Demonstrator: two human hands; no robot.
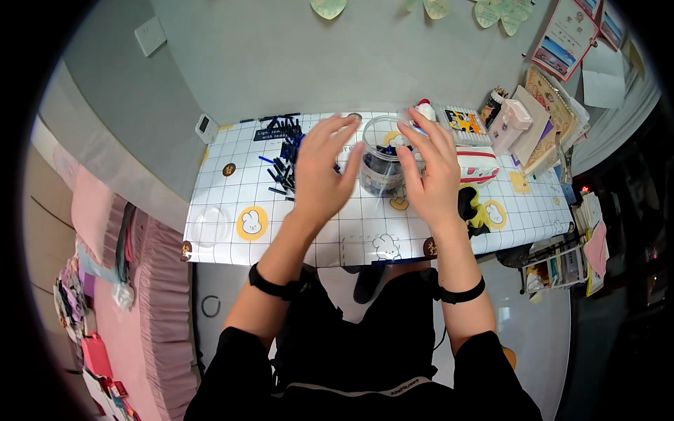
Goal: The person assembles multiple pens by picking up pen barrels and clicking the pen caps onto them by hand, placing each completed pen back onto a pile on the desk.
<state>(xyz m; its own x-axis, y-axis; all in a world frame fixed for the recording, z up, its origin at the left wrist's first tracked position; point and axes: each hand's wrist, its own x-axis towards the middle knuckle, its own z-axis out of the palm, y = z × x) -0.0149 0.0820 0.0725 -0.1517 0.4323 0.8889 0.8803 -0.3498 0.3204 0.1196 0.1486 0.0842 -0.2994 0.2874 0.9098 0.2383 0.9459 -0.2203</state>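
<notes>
A clear round jar (381, 181) stands upright on the table, partly filled with small dark sticks that look like pen ink cartridges. My left hand (324, 168) hovers to the jar's left, fingers stretched and thumb apart, with nothing in it. On the other side, my right hand (432, 158) is also open, its thumb overlapping the jar's right side; whether it touches the jar I cannot tell. A loose pile of dark blue and black cartridges (282, 165) lies left of my left hand, which hides part of it. A clear round lid (210, 226) rests at the table's front left.
The table (316, 238) has a white checked cover. At its right are a red-and-white pouch (477, 165), a black-and-yellow item (474, 209), a marker case (462, 121), a pink container (510, 125) and books (551, 119). A small white clock-like device (206, 128) stands at the far left.
</notes>
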